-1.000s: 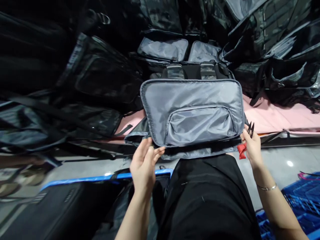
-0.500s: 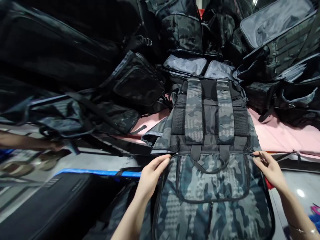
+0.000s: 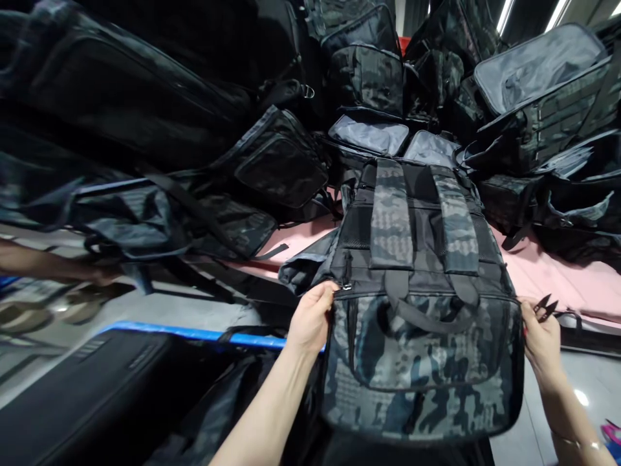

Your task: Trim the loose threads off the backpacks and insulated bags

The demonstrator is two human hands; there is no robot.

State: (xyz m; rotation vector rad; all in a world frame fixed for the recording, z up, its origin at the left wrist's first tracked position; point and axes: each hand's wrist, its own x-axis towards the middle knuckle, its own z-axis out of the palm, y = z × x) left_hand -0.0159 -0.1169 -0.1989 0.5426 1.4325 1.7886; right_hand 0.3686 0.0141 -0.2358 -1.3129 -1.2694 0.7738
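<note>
A dark camouflage backpack lies in front of me, straps up, its near flap hanging over my lap. My left hand is closed on the bag's left edge beside a zip pull. My right hand is closed on the bag's right edge and also holds small black thread snips, whose tips point up and to the right. A black carry handle curves across the middle of the bag between my hands.
Several more black and camouflage bags are heaped behind and to the left, some open with grey lining. They rest on a pink surface. A blue-edged crate holds dark bags at lower left. Another person's arm shows at far left.
The grey-lined flap has been folded down towards me, showing the camouflage outside and straps. Both hands moved from its lower corners to grip the bag's sides, and the view tilted up.
</note>
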